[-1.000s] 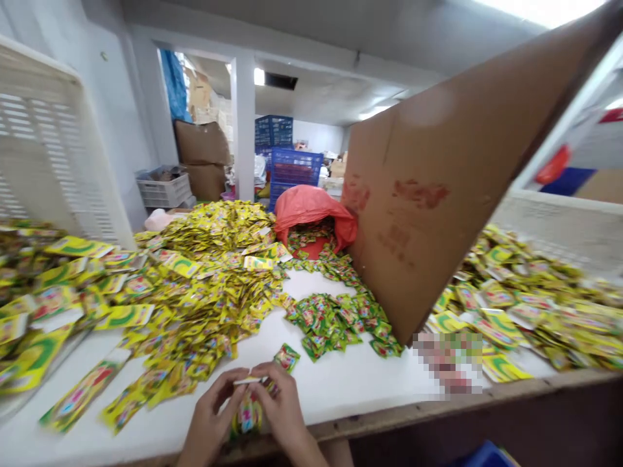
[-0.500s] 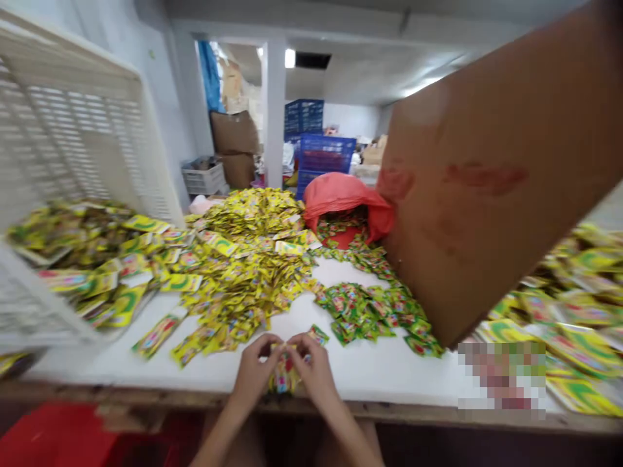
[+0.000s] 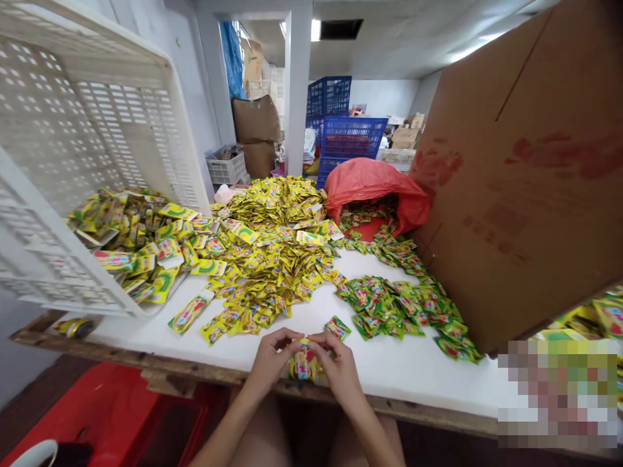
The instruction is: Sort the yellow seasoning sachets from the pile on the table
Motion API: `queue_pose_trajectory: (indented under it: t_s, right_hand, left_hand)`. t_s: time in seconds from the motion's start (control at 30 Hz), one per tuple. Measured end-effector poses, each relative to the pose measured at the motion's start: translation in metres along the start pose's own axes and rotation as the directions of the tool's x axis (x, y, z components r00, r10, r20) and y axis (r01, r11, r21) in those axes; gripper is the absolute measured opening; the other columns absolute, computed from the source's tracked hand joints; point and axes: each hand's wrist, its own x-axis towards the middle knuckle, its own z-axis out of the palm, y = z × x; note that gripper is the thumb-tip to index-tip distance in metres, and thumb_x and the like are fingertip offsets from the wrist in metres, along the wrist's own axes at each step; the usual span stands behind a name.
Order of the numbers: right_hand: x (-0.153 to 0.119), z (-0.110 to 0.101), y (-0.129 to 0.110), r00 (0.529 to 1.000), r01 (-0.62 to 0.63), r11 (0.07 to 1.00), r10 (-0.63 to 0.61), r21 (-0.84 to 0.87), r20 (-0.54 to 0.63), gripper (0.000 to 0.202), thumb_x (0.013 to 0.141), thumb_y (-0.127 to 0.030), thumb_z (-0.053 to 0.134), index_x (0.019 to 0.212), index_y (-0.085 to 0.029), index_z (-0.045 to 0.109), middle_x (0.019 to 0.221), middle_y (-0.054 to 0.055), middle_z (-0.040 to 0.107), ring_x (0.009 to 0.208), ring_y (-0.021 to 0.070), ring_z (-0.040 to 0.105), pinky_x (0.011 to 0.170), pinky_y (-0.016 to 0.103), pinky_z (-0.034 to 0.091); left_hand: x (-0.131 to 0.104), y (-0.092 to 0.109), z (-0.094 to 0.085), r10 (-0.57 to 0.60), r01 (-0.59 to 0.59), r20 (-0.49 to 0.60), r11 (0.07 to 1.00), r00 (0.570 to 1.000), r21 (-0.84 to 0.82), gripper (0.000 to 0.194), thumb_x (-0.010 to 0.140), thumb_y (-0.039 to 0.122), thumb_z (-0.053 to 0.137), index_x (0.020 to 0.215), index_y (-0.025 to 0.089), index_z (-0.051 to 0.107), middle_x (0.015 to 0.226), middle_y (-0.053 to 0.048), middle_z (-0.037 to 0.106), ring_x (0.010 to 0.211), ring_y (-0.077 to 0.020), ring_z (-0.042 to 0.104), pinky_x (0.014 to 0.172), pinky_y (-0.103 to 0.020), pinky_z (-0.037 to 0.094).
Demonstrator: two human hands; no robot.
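Both hands meet at the front edge of the white table (image 3: 379,376). My left hand (image 3: 274,359) pinches the upper left of a small yellow packet (image 3: 304,363), and my right hand (image 3: 335,360) pinches its upper right. The packet hangs upright between the fingertips, its printed face towards me. A single green packet (image 3: 337,327) lies just beyond my right hand. Behind the hands spreads a heap of yellow packets (image 3: 272,259); to its right is a pile of green packets (image 3: 384,305). One long packet (image 3: 191,312) rests alone at the left.
A white crate (image 3: 178,130) lies tipped at the left, packets spilling out. A red sack (image 3: 374,185) opens towards me, green packets inside. A big cardboard box (image 3: 516,194) leans at the right. Below the table edge is a red stool (image 3: 97,415). Blue crates (image 3: 350,139) stand behind.
The view has shifted, so the scene sits further right and shows more of the left crate and stool. Both hands keep their pinch on the packet.
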Motion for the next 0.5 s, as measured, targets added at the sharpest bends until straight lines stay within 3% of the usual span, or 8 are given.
queue_pose_trajectory:
  t_s: [0.33,0.43,0.5]
  right_hand:
    - [-0.008,0.004,0.009,0.999,-0.039,0.998,0.039,0.042,0.008,0.027,0.081,-0.037,0.053,0.098,-0.018,0.061,0.094,0.006,0.065,0.081,0.0187,0.060,0.070,0.026,0.047]
    - [-0.007,0.010,0.004,0.999,-0.039,0.999,0.038,0.026,0.020,0.027,0.082,-0.036,0.050,0.097,-0.018,0.061,0.094,0.006,0.066,0.081,0.0198,0.060,0.073,0.028,0.047]
    - [-0.010,0.003,-0.004,0.999,-0.038,0.999,0.038,-0.010,0.024,0.027,0.082,-0.037,0.049,0.094,-0.018,0.063,0.091,0.007,0.066,0.082,0.0215,0.060,0.075,0.031,0.048]
  left_hand:
    - [0.000,0.007,-0.010,0.040,-0.058,0.107,0.984,0.993,0.169,0.019,0.074,0.031,0.060,0.083,0.017,0.070,0.079,-0.005,0.065,0.075,-0.0173,0.058,0.067,-0.026,0.043]
    - [-0.009,0.003,-0.005,0.030,-0.043,0.120,0.993,0.992,0.111,0.024,0.075,0.026,0.059,0.097,0.019,0.064,0.087,-0.005,0.064,0.079,-0.0171,0.058,0.071,-0.027,0.044]
    - [-0.016,0.002,0.001,0.011,-0.015,0.115,0.999,0.993,0.034,0.038,0.075,0.022,0.059,0.112,0.021,0.052,0.088,-0.003,0.062,0.081,-0.0165,0.059,0.074,-0.028,0.045]
